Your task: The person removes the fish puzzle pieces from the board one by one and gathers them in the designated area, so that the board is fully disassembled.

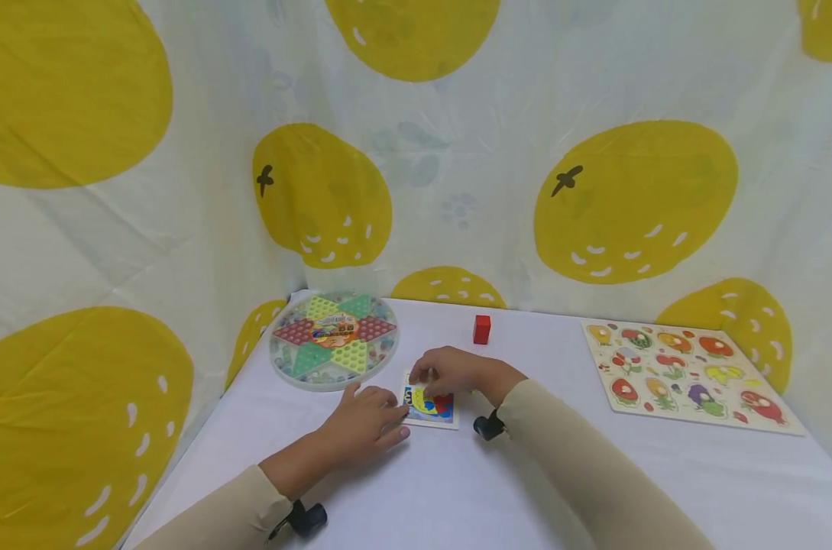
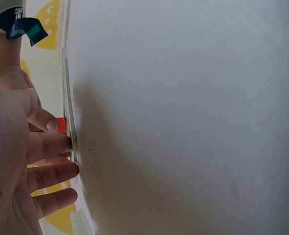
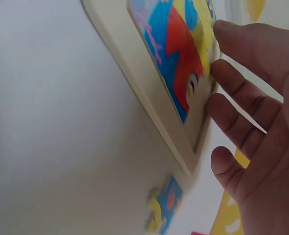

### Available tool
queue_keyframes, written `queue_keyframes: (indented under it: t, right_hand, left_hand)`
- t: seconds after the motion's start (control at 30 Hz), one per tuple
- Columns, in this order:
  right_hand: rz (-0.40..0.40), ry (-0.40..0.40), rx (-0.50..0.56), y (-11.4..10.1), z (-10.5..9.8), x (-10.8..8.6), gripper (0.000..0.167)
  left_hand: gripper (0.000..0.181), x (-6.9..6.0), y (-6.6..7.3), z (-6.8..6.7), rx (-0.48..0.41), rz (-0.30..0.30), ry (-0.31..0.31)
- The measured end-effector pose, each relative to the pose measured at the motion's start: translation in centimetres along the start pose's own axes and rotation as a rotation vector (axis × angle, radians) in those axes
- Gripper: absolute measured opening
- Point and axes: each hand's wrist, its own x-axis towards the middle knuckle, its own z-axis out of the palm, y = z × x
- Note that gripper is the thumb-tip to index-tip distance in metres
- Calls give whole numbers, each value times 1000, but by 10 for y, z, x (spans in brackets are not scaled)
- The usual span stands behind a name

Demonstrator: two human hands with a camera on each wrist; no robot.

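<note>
A small jigsaw puzzle (image 1: pixel 429 416) in a pale wooden frame lies flat on the table between the two hands. Its picture is blue, red and yellow, and a bare strip of the frame's bed shows in the right wrist view. My right hand (image 1: pixel 453 370) reaches over the far side, with bent fingertips (image 3: pixel 222 73) on or just over the puzzle pieces; no piece shows between them. My left hand (image 1: pixel 366 420) rests beside the left edge, fingers loosely spread and touching the frame. One loose puzzle piece (image 3: pixel 169 201), blue and yellow, lies beside the frame.
A round Chinese checkers board (image 1: pixel 304 380) with marbles lies at the back left. Behind the puzzle stands a red block (image 1: pixel 481 330). To the right is a wooden fruit puzzle board (image 1: pixel 663 359). A fruit-print curtain (image 1: pixel 457 176) hangs behind the white table.
</note>
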Motion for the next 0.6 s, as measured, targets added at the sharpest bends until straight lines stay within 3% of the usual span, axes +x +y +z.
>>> queue_keyframes:
  t: [0.4, 0.6]
  right_hand:
    - [-74, -7, -88, -1, 6, 5, 33]
    - [-67, -14, -86, -3, 7, 5, 35]
  left_hand:
    - [58, -2, 8, 0, 22, 12, -29]
    - [60, -2, 13, 0, 38, -9, -54]
